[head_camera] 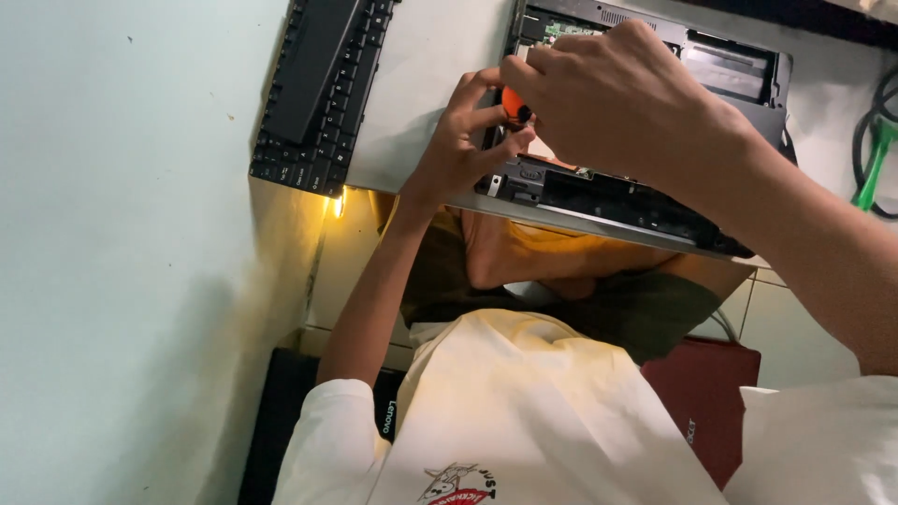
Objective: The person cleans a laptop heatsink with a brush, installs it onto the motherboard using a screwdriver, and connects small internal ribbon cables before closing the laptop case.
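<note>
An opened laptop chassis with its inner parts bare lies on the white table. My right hand is curled over the chassis and grips the top of a small orange-handled screwdriver. My left hand reaches in from the left, and its fingers pinch the same screwdriver lower down, near the chassis's front left corner. The screwdriver's tip is hidden behind my fingers.
A detached black keyboard lies on the table left of the chassis. A green-handled tool and black cables sit at the far right. Below the table edge are a dark red laptop and a black laptop.
</note>
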